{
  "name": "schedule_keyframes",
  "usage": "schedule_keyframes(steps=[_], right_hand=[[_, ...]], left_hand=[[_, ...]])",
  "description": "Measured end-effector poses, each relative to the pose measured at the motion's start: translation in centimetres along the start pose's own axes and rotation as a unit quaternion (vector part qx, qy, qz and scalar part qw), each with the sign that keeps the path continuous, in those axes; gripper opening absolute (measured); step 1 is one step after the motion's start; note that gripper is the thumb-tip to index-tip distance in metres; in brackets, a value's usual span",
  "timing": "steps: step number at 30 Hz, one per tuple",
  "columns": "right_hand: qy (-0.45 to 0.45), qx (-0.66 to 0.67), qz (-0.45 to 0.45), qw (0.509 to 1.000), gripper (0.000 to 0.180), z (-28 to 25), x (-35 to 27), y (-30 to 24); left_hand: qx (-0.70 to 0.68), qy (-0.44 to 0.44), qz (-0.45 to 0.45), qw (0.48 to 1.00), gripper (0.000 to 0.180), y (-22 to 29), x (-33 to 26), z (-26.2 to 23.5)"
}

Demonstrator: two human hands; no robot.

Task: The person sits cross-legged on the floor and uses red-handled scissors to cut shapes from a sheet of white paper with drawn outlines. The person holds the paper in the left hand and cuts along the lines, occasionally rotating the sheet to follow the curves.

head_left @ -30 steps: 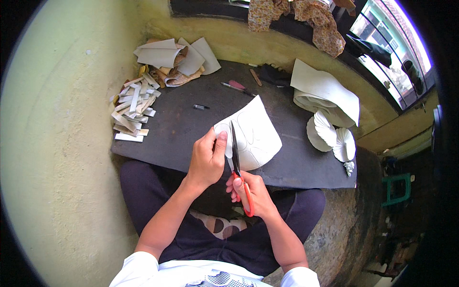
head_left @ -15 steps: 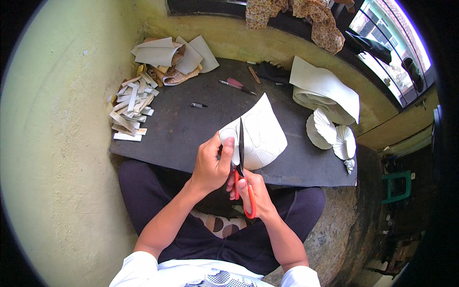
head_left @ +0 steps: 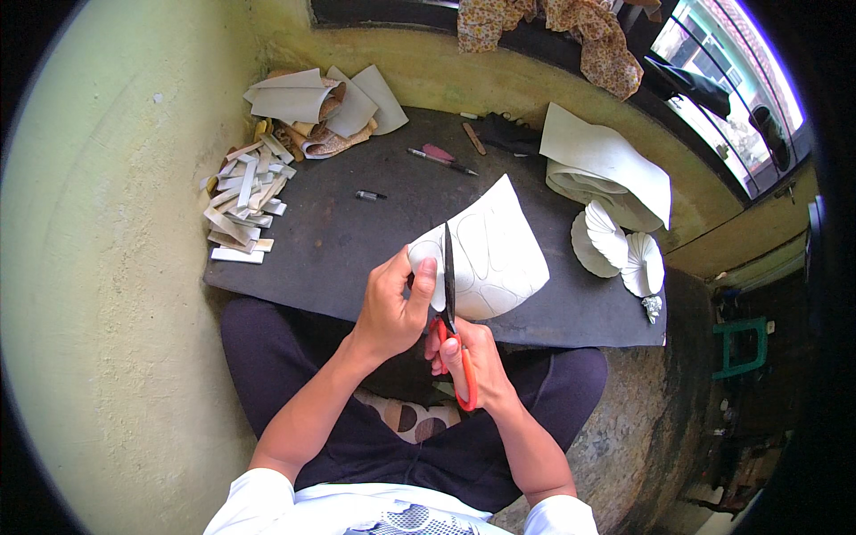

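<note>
Scissors (head_left: 449, 294) with red handles and dark blades are gripped in my right hand (head_left: 481, 361), seen from my head camera looking down. They point away from me, one blade lying over the left part of a white sheet (head_left: 499, 254); the other blade is hidden, so I cannot tell how far they are spread. My left hand (head_left: 398, 297) clamps that sheet at its left edge, thumb on top, the fingers underneath mostly out of sight. My hands are near each other but apart. The sheet, drawn with thin rounded outlines, is held up at the near edge of a dark tabletop (head_left: 330, 241), its right side curving.

At the far left of the table lies a heap of pale strips (head_left: 245, 201), with stacked and curled sheets (head_left: 294, 98) behind it. A short pen (head_left: 371, 195) and a longer pen (head_left: 446, 161) lie beyond my hands. On the right rest a large folded white sheet (head_left: 606, 160) and, nearer me, ribbed, shell-like white pieces (head_left: 642, 265). Floral cloth (head_left: 606, 53) hangs by a barred window (head_left: 727, 98).
</note>
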State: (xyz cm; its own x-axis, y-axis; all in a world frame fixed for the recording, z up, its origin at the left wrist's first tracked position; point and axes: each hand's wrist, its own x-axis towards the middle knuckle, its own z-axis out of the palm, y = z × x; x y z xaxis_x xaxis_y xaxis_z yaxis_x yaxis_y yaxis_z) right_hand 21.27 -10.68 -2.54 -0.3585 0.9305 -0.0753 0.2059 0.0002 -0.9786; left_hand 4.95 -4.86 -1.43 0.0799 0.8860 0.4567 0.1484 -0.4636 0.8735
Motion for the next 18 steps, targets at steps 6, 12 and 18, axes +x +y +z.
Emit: schedule_keyframes(steps=[6, 12, 18], right_hand=[[0.006, -0.008, -0.004, 1.000, 0.087, 0.02, 0.01, 0.35], [0.006, -0.004, 0.005, 1.000, 0.087, 0.12, -0.08, 0.21], [0.013, -0.012, 0.002, 1.000, 0.087, 0.22, -0.09, 0.14]], left_hand=[[-0.005, -0.001, -0.004, 1.000, 0.028, 0.25, 0.01, -0.03], [-0.007, -0.004, -0.003, 1.000, 0.029, 0.18, 0.05, -0.08], [-0.008, -0.003, 0.001, 1.000, 0.029, 0.52, 0.12, -0.16]])
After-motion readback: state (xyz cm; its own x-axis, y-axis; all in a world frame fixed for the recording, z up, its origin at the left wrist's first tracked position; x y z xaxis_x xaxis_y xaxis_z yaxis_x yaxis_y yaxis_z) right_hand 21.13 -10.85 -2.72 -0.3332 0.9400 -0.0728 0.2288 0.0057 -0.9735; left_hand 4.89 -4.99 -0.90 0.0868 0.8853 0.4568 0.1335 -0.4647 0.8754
